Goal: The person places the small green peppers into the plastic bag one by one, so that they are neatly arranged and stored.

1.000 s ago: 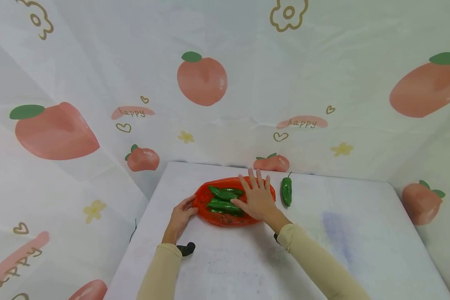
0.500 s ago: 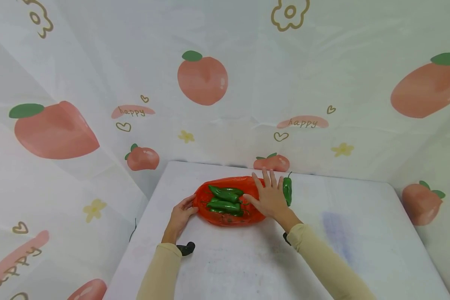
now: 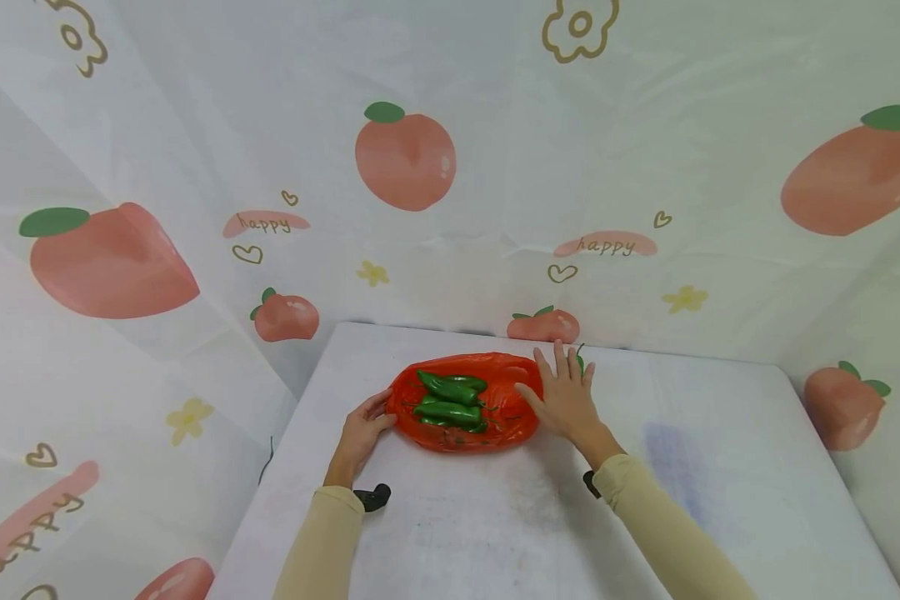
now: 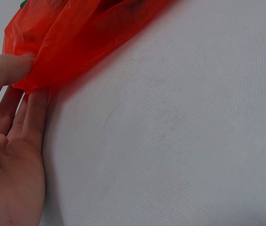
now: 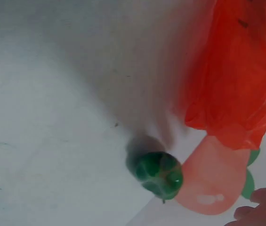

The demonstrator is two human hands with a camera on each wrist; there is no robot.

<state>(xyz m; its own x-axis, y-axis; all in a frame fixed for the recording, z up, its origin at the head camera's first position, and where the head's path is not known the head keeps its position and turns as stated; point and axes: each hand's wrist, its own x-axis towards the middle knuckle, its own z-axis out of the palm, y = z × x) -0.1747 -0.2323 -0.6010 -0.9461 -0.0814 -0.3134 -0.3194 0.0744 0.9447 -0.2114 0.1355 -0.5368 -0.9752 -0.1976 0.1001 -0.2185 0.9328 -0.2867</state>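
A red plastic bag (image 3: 506,379) lies spread open near the back of the table, with several green chili peppers (image 3: 450,412) piled in its middle and left. My left hand (image 3: 362,433) holds the bag's left end; the left wrist view shows the thumb over the bag's edge and the fingers beneath it. My right hand (image 3: 567,402), fingers spread, hovers at the bag's right end. Behind that hand is one more chili pepper (image 3: 580,362), mostly hidden in the head view. The right wrist view shows this loose pepper (image 5: 158,173) on the table, beside the bag.
The white table (image 3: 690,533) is bounded by a white cloth backdrop (image 3: 495,208) printed with peaches, along its back and sides. Black wrist gear (image 3: 375,497) sits on the left wrist. A thin dark cord (image 3: 267,462) hangs at the table's left edge.
My right hand has moved right, from over the peppers in the bag to the bag's right end, and now covers most of the loose pepper. My left hand has stayed put.
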